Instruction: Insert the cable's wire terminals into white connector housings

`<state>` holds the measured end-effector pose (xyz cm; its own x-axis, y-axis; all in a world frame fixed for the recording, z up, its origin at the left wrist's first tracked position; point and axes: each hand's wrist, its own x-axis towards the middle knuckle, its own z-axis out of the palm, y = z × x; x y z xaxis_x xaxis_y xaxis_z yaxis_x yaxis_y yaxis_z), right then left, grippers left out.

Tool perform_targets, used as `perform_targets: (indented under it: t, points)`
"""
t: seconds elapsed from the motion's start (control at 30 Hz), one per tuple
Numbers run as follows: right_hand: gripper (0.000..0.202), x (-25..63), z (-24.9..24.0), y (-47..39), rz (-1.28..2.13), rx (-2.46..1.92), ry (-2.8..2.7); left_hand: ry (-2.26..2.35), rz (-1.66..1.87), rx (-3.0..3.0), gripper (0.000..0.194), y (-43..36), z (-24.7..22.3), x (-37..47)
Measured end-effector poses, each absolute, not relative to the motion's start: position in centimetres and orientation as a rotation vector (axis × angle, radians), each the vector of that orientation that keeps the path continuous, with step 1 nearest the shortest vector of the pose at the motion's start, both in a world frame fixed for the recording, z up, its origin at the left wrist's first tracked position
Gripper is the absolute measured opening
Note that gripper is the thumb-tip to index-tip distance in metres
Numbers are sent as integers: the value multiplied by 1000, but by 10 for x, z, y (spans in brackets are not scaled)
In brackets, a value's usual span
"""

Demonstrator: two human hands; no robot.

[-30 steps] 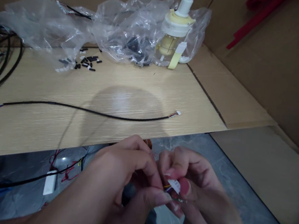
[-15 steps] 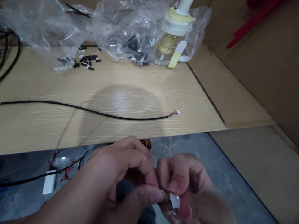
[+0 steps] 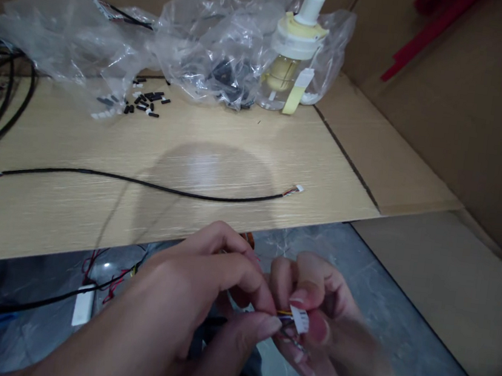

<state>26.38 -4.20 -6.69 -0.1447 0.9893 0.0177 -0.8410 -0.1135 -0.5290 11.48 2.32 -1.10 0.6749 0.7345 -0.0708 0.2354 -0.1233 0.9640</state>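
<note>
Between the thumb and finger of my right hand (image 3: 316,309) is a small white connector (image 3: 299,319), its slotted face turned up. Thin coloured wires (image 3: 285,315) run from it toward the left. My left hand (image 3: 224,288) pinches those wires close to the connector with thumb and forefinger. Some loose wire ends hang just below the connector. Both hands are held past the table's front edge. On the table beyond them lies a finished-looking black cable (image 3: 177,192) with a white plug at each end.
Clear plastic bags (image 3: 205,42) and a jar with a white cap (image 3: 295,53) stand at the back. Small black pieces (image 3: 149,100) lie scattered before the bags. Black cables (image 3: 1,114) coil at the left. A cardboard wall (image 3: 485,107) rises at the right.
The connector has tipped and risen slightly in my right fingers, so its slots and the coloured wires show more. Both hands have shifted a little.
</note>
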Motion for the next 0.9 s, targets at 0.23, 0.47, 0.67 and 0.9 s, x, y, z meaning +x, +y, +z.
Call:
perform_targets:
  t: [0.23, 0.47, 0.67, 0.9]
  points:
    - [9, 264, -62, -42, 1636, -452, -475, 864, 507, 1688, 15, 21, -10, 117]
    - [11, 259, -63, -45, 1621, -432, -443, 957, 495, 1744, 13, 26, -7, 120]
    - [9, 255, -66, -49, 1625, -415, -417, 903, 670, 1819, 12, 13, -16, 122]
    - [10, 255, -65, -48, 1601, -423, -381, 791, 836, 1879, 16, 9, -19, 122]
